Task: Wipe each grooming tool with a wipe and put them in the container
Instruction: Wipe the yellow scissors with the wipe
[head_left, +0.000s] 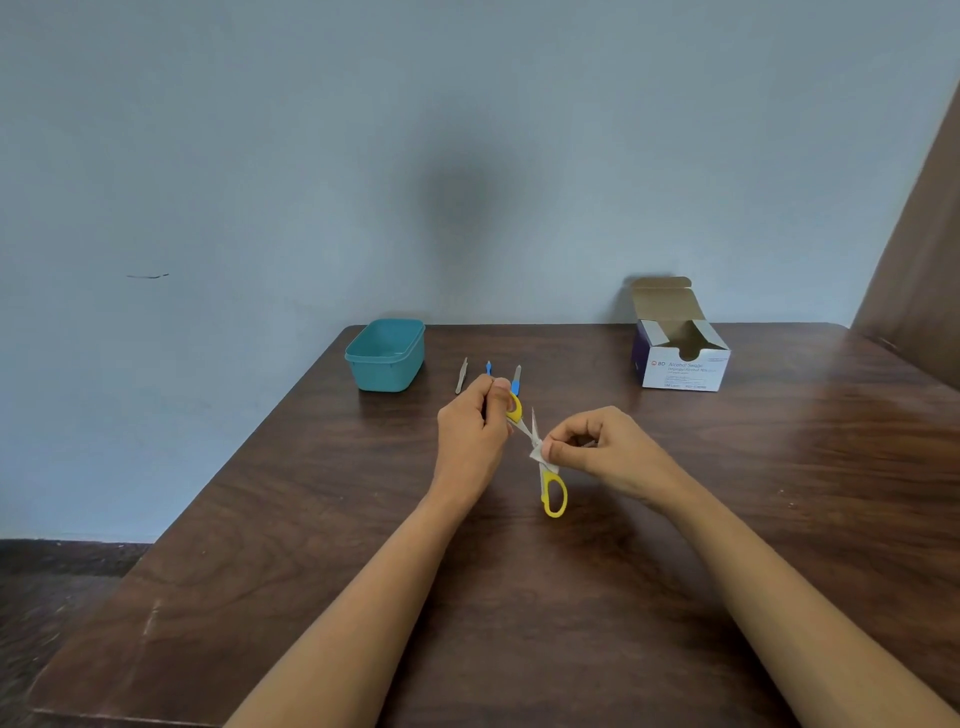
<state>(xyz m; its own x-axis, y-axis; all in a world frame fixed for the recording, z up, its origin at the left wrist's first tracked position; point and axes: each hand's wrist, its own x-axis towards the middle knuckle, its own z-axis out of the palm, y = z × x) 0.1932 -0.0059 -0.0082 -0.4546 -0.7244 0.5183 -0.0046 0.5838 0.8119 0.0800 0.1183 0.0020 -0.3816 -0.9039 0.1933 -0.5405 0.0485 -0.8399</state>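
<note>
Currently the yellow-handled metal scissors (554, 493) are held in the air above the middle of the table, with the blades spread into a cross. One handle loop sits in the left hand (475, 431), whose fingers curl round it. The other loop hangs free toward the viewer. The right hand (608, 447) pinches a small white wipe (537, 453) between thumb and forefinger, folded round a blade just beside the pivot.

The dark brown wood-grain table (311, 545) stands against a pale blue-grey wall (260, 156). A brown panel (919, 260) rises at the right edge.

A teal rectangular plastic container (387, 371) stands open at the far left of the tabletop, well apart from the scissors. Beyond the left hand lie a slim silver tool (461, 375), a small blue-tipped tool (488, 368) and a blue-handled metal file (516, 378), side by side. The hand covers the near ends of the latter two. An opened white-and-purple cardboard swab box (685, 371) stands at the far right.
</note>
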